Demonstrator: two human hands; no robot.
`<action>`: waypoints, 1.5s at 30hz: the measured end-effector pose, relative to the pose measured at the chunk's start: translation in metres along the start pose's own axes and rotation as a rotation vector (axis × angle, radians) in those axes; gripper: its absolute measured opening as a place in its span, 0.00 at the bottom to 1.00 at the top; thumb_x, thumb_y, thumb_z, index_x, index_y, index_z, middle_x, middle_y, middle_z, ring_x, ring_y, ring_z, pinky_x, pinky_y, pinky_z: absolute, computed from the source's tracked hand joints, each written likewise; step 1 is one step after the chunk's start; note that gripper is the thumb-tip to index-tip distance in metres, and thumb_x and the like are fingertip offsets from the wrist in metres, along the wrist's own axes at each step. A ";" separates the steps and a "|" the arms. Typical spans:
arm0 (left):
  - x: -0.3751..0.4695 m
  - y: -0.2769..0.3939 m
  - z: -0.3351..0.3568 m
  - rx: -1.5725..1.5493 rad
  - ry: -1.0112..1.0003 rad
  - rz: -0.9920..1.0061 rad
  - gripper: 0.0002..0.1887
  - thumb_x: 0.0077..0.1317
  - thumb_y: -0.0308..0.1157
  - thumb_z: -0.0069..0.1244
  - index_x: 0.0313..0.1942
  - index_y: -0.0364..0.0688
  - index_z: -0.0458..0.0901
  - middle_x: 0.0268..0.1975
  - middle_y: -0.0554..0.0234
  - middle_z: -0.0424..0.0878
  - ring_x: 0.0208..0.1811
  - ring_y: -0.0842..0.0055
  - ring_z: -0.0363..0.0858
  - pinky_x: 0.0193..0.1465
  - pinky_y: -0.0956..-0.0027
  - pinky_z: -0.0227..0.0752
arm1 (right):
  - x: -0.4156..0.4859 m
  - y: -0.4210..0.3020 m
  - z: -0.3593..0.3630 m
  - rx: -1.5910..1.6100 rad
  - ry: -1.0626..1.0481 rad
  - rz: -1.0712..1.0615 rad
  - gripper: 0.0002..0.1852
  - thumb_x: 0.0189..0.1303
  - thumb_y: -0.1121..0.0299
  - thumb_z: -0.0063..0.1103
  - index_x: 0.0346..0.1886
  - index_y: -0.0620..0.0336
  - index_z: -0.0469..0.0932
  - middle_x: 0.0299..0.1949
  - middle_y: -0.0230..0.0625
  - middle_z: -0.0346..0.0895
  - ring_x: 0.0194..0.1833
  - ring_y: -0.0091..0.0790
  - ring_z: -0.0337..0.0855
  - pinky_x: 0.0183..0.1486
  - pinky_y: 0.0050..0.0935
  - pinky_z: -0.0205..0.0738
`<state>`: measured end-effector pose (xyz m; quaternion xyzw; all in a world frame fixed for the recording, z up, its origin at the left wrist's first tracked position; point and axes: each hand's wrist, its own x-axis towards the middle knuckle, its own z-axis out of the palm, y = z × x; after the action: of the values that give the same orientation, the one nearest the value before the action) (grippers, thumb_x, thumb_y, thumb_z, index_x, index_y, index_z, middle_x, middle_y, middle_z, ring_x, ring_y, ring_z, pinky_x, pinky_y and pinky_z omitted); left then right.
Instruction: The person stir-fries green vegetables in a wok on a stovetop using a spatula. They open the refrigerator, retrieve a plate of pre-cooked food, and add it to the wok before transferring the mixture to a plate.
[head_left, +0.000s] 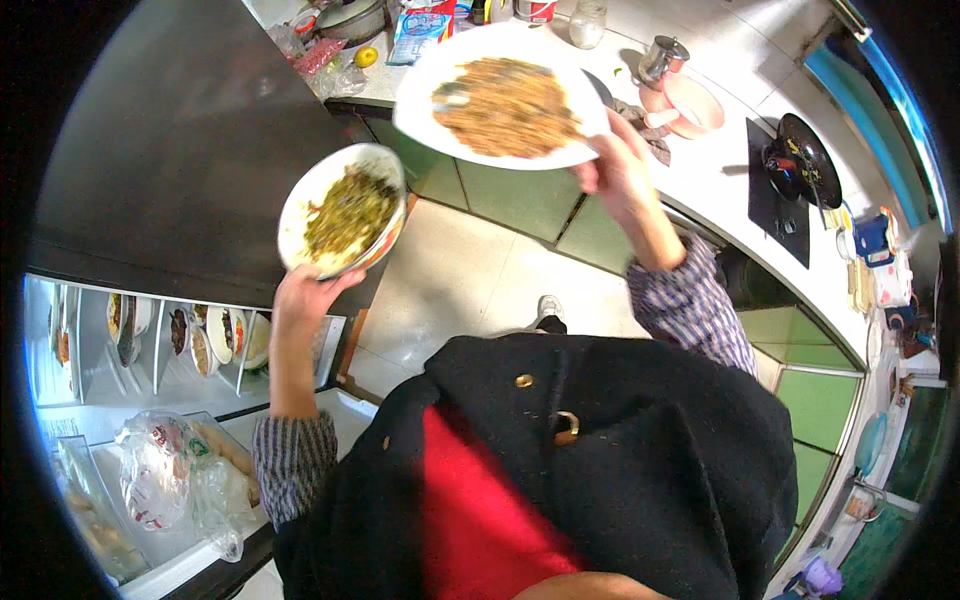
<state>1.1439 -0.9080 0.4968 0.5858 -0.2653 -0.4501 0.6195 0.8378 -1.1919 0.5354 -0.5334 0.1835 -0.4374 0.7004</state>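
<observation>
My left hand (311, 296) grips the near rim of a white bowl (291, 202) with a coloured pattern on its outside. Chopped green food (351, 214) lies in that bowl, which is tilted in view. Higher up and to the right, my right hand (619, 176) holds a white plate (420, 75) by its right edge. Brown shredded food (510, 109), blurred, covers the plate's middle. The plate is in front of part of the countertop. An open refrigerator (142, 394) is to my left, with several dishes of food on its shelves.
Plastic bags (161, 476) fill a pulled-out fridge drawer. The white counter (712, 191) carries a pink pan (701, 105), a metal pot (664, 58), a glass jar (587, 26) and a yellow fruit (366, 57). Farther right, a black wok (810, 157) rests on the cooktop (784, 232).
</observation>
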 end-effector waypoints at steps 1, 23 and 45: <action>0.027 -0.003 0.009 -0.445 0.023 -0.084 0.28 0.58 0.19 0.36 0.61 0.24 0.52 0.60 0.32 0.62 0.58 0.42 0.68 0.55 0.50 0.75 | -0.012 0.001 -0.029 -0.006 0.117 -0.003 0.24 0.61 0.74 0.44 0.62 0.68 0.60 0.26 0.35 0.74 0.16 0.23 0.69 0.15 0.18 0.63; 0.456 -0.110 0.089 -0.559 0.226 -0.254 0.19 0.66 0.22 0.30 0.54 0.19 0.55 0.59 0.31 0.60 0.60 0.36 0.60 0.59 0.49 0.73 | -0.091 0.070 -0.362 -0.095 1.046 0.160 0.29 0.58 0.79 0.44 0.65 0.65 0.54 0.33 0.43 0.77 0.22 0.30 0.79 0.24 0.26 0.77; 0.287 -0.016 0.067 0.197 0.273 -0.055 0.28 0.70 0.38 0.42 0.65 0.32 0.55 0.59 0.46 0.69 0.54 0.62 0.76 0.53 0.65 0.74 | -0.040 0.113 -0.353 0.293 1.006 0.513 0.15 0.67 0.64 0.47 0.46 0.69 0.65 0.31 0.50 0.77 0.27 0.40 0.79 0.29 0.33 0.80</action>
<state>1.2127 -1.1887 0.4359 0.7066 -0.2054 -0.3548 0.5768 0.6072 -1.3613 0.2957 -0.0962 0.5544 -0.4742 0.6771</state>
